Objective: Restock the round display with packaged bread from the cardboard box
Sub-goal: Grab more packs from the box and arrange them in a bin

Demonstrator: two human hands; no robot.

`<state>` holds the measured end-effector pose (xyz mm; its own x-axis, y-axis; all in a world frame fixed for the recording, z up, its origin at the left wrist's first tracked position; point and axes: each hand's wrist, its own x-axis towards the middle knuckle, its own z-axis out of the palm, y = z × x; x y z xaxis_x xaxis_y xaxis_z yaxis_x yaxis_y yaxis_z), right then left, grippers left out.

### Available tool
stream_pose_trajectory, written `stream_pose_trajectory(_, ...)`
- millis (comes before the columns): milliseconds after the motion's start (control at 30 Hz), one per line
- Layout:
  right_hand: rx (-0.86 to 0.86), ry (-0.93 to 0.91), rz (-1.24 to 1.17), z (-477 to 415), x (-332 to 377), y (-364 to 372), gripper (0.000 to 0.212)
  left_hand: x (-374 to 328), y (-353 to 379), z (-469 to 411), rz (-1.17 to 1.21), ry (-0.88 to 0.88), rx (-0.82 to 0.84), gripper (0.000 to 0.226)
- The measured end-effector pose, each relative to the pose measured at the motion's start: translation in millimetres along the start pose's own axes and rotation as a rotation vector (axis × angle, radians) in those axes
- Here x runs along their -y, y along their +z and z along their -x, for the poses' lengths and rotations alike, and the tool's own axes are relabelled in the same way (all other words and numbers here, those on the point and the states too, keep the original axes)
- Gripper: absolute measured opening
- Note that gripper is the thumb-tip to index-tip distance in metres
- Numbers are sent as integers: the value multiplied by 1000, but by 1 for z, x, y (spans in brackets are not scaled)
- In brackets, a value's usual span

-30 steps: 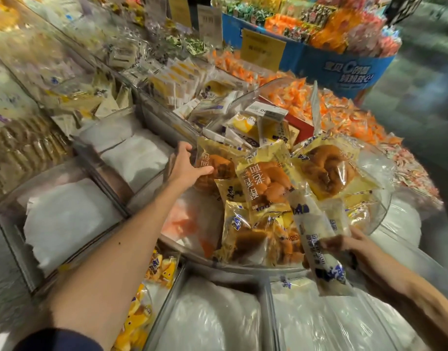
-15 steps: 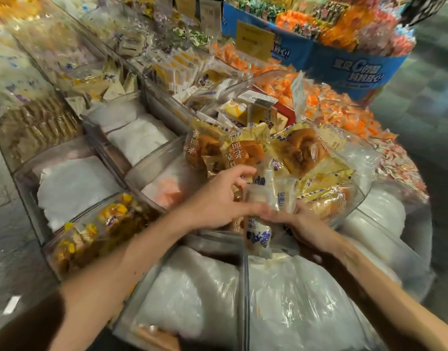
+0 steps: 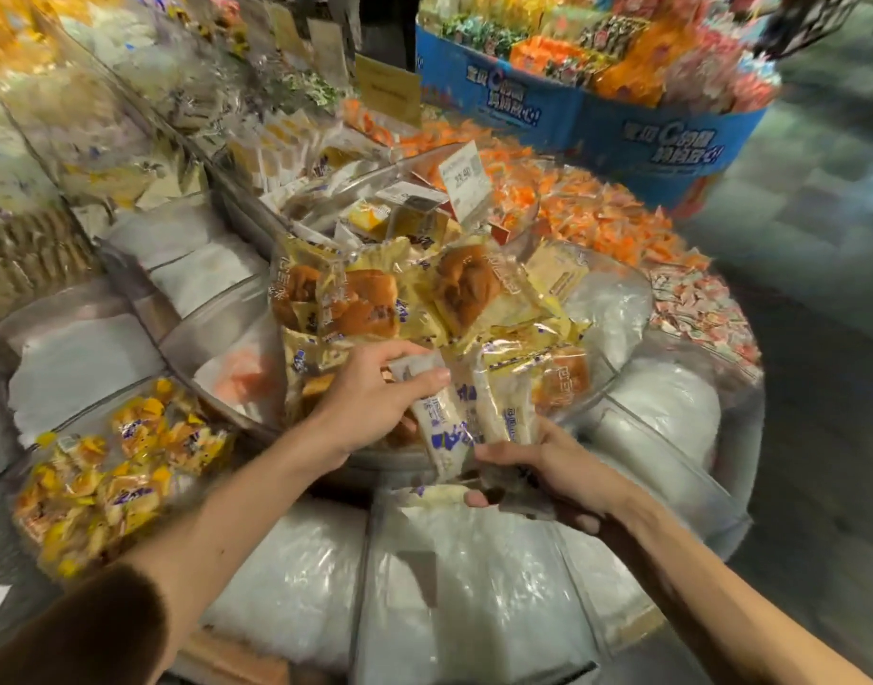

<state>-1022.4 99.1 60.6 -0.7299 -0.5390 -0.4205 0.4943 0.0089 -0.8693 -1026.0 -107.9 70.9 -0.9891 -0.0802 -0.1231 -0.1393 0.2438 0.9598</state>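
A round clear display tub [image 3: 622,373] holds several yellow-wrapped bread packets [image 3: 370,304]. At its near rim both my hands meet on white bread packets with blue print [image 3: 444,427]. My left hand [image 3: 375,402] pinches the top of one white packet between thumb and fingers. My right hand [image 3: 548,467] grips the lower ends of the white packets from below. The cardboard box is out of view.
Clear wedge bins ring the tub: one with yellow snack packets [image 3: 113,477] at left, others lined with white plastic [image 3: 474,575] in front. Orange candy [image 3: 597,215] fills the far side. A price tag [image 3: 466,178] stands behind the bread. A blue round display [image 3: 662,136] stands beyond.
My left hand left the bread pile's left side and came to the white packets in my right hand. The view has shifted lower and closer.
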Motion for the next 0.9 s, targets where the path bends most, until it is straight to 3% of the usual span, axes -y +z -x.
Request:
stream_pose_trajectory(133, -15, 14, -92, 13, 6, -55, 15, -9, 53, -2, 72, -91, -78, 11)
stream_pose_trajectory(267, 1, 8, 44, 19, 10, -116, 3, -7, 112, 5, 205, -224, -164, 16)
stream_pose_trajectory(333, 1, 27, 109, 20, 10, -140, 5, -3, 131, 13, 252, -297, -127, 21)
stream_pose_trajectory(467, 37, 94, 254, 15, -8, -166, 9, 17, 146, 36, 31, -361, -50, 23)
stream_pose_trajectory(633, 123, 107, 421, 10, -39, -162, 13, 68, 150, 59, -434, -280, 96, 40)
stream_pose_trajectory(733, 120, 113, 448, 5, -54, -152, 13, 91, 147, 62, -506, -269, 97, 34)
stream_pose_trajectory(833, -7, 99, 390, -12, -61, -150, 11, 103, 135, 50, -474, -228, 33, 33)
stream_pose_trajectory(900, -109, 85, 332, -22, -60, -152, 23, 110, 127, 36, -454, -199, -11, 23)
